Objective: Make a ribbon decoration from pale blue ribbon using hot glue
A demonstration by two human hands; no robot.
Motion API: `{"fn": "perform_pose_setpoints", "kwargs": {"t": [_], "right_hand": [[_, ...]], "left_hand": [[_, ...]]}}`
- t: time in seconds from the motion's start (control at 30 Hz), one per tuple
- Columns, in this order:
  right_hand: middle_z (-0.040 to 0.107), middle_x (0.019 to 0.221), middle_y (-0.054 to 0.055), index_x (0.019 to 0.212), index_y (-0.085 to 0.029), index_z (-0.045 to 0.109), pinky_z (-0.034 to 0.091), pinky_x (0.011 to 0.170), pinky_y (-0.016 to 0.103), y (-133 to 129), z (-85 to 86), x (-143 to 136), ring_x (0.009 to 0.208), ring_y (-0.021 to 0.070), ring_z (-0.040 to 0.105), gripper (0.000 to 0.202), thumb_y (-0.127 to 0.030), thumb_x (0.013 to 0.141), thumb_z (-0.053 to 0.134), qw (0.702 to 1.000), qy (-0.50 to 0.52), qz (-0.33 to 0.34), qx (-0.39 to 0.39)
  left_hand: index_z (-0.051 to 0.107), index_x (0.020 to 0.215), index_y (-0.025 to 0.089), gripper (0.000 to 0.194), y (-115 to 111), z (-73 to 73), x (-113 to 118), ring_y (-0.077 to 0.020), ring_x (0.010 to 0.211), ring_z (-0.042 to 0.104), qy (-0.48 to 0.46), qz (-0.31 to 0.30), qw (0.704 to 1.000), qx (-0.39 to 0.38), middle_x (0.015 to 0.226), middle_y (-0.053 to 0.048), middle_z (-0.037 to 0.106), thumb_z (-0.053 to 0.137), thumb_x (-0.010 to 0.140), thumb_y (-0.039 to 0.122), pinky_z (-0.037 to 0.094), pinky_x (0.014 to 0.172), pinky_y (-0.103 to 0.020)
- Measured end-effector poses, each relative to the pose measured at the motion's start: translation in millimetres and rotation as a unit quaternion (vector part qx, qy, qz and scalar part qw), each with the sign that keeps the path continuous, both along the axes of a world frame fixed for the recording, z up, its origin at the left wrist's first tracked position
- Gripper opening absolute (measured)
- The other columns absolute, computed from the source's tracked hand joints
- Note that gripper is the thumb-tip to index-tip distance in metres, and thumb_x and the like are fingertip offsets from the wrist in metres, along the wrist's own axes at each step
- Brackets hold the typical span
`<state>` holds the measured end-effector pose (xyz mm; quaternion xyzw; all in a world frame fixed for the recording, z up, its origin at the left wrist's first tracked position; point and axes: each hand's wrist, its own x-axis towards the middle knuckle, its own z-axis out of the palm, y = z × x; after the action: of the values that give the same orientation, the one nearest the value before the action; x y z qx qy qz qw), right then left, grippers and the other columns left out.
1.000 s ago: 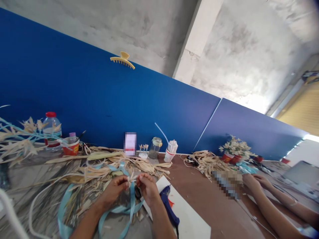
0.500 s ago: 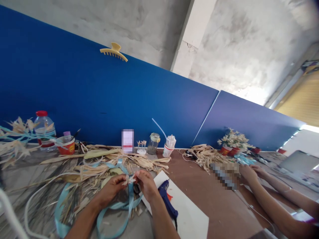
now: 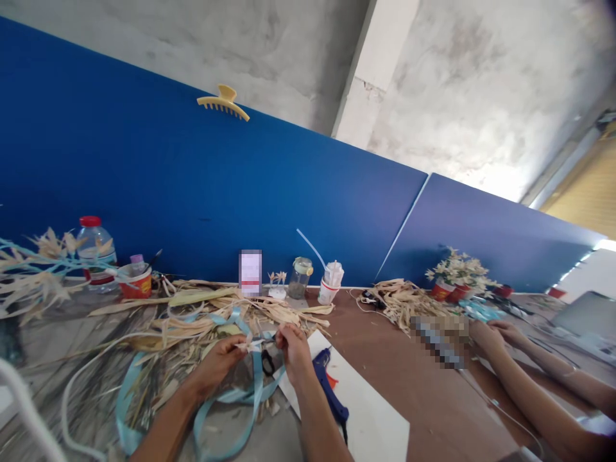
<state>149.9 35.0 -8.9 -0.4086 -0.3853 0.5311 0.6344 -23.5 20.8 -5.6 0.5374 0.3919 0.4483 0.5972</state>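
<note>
Near the table's middle, my left hand [image 3: 225, 357] pinches a small pale husk flower [image 3: 249, 345]. My right hand [image 3: 292, 346] is closed just to the right of it, its fingertips pressed together; what they hold is too small to make out. A light blue ribbon [image 3: 257, 372] hangs below and between the hands and loops over the table. Black scissor handles [image 3: 267, 363] show beside the ribbon. A blue glue gun [image 3: 330, 391] lies on a white board [image 3: 370, 410], right of my right forearm.
Dried husks [image 3: 202, 321] cover the table behind my hands. A red cup [image 3: 136, 282], bottle [image 3: 97, 250], phone [image 3: 251, 273], glass jar [image 3: 299, 279] and white cup [image 3: 328, 290] stand along the blue partition [image 3: 216, 186]. Another person's hands [image 3: 491, 337] are at the right.
My right hand has moved right, away from the flower, and a gap has opened between my hands. The flower stays in my left hand. The view has shifted slightly.
</note>
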Motion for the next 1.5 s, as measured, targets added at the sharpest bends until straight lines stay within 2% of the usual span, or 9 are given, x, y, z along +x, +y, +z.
{"fn": "perform_pose_setpoints", "kwargs": {"t": [0.33, 0.53, 0.67, 0.8, 0.9, 1.1, 1.27, 1.4, 1.5], "right_hand": [[0.045, 0.048, -0.006, 0.053, -0.02, 0.053, 0.03, 0.052, 0.024, 7, -6.6, 1, 0.049, 0.0101, 0.037, 0.024, -0.038, 0.065, 0.062, 0.991, -0.115, -0.056, 0.032], [0.054, 0.059, -0.004, 0.083, -0.018, 0.061, 0.035, 0.049, 0.023, 10, 9.4, 2, 0.048, 0.0102, 0.043, 0.025, -0.04, 0.071, 0.056, 0.982, -0.179, -0.063, 0.017], [0.057, 0.061, -0.003, 0.088, -0.017, 0.063, 0.037, 0.051, 0.022, 11, 25.2, 21, 0.051, 0.011, 0.047, 0.023, -0.031, 0.074, 0.052, 0.961, -0.272, -0.051, 0.017], [0.06, 0.059, -0.001, 0.072, -0.017, 0.066, 0.039, 0.057, 0.023, 10, 32.6, 42, 0.057, 0.0133, 0.052, 0.016, -0.022, 0.075, 0.051, 0.912, -0.408, -0.029, 0.013], [0.066, 0.065, 0.001, 0.064, -0.017, 0.067, 0.041, 0.066, 0.025, 8, 25.6, 41, 0.067, 0.0159, 0.058, 0.017, -0.011, 0.071, 0.052, 0.864, -0.503, -0.009, 0.011], [0.07, 0.092, 0.009, 0.084, -0.018, 0.071, 0.041, 0.079, 0.03, 3, 0.0, 12, 0.09, 0.0225, 0.062, 0.03, -0.003, 0.066, 0.052, 0.787, -0.617, 0.001, 0.026], [0.067, 0.102, 0.013, 0.094, -0.018, 0.069, 0.041, 0.076, 0.034, 10, -14.1, 4, 0.094, 0.0277, 0.061, 0.033, -0.007, 0.065, 0.055, 0.662, -0.749, -0.032, 0.02], [0.068, 0.102, 0.012, 0.101, -0.019, 0.067, 0.04, 0.078, 0.036, 15, -22.7, 4, 0.098, 0.028, 0.06, 0.038, -0.006, 0.068, 0.053, 0.649, -0.758, -0.054, 0.032], [0.069, 0.097, 0.011, 0.094, -0.021, 0.069, 0.039, 0.077, 0.036, 14, -26.0, 6, 0.096, 0.0275, 0.059, 0.031, -0.007, 0.073, 0.052, 0.654, -0.752, -0.07, 0.052]], "left_hand": [[0.071, 0.068, 0.02, 0.015, 3, 2.8, 2, -0.022, 0.072, 0.057, 0.042, 0.045, 0.995, 0.073, 0.071, -0.002, 0.068, 0.065, 0.062, 0.032, 0.044, 0.071, -0.03], [0.071, 0.07, 0.02, 0.015, 7, -5.5, 1, -0.0226, 0.077, 0.058, 0.045, 0.034, 0.994, 0.096, 0.076, -0.003, 0.07, 0.064, 0.066, 0.033, 0.043, 0.075, -0.03], [0.071, 0.072, 0.018, 0.021, 8, -7.7, 1, -0.022, 0.074, 0.057, 0.035, 0.044, 0.995, 0.088, 0.073, -0.004, 0.067, 0.066, 0.064, 0.036, 0.044, 0.073, -0.031], [0.071, 0.073, 0.017, 0.025, 8, -6.2, 2, -0.0205, 0.069, 0.056, 0.033, 0.06, 0.996, 0.062, 0.069, -0.003, 0.065, 0.067, 0.061, 0.038, 0.045, 0.07, -0.031], [0.07, 0.07, 0.018, 0.025, 11, -9.6, 1, -0.0217, 0.072, 0.057, 0.041, 0.075, 0.994, 0.075, 0.071, -0.004, 0.067, 0.066, 0.059, 0.04, 0.046, 0.071, -0.032], [0.07, 0.073, 0.02, 0.023, 16, -14.9, -1, -0.0235, 0.075, 0.06, 0.075, 0.059, 0.989, 0.117, 0.073, -0.003, 0.07, 0.06, 0.063, 0.039, 0.048, 0.075, -0.033], [0.071, 0.075, 0.019, 0.025, 12, -12.5, 1, -0.0252, 0.081, 0.063, 0.1, 0.045, 0.985, 0.131, 0.078, -0.004, 0.072, 0.054, 0.066, 0.035, 0.047, 0.079, -0.033], [0.072, 0.076, 0.019, 0.025, 14, -16.7, 2, -0.0256, 0.082, 0.064, 0.094, 0.036, 0.988, 0.118, 0.08, -0.005, 0.073, 0.054, 0.065, 0.033, 0.047, 0.079, -0.032], [0.072, 0.075, 0.019, 0.024, 15, -19.4, 3, -0.0259, 0.083, 0.063, 0.09, 0.026, 0.989, 0.114, 0.078, -0.005, 0.073, 0.055, 0.064, 0.033, 0.047, 0.08, -0.032]]}}
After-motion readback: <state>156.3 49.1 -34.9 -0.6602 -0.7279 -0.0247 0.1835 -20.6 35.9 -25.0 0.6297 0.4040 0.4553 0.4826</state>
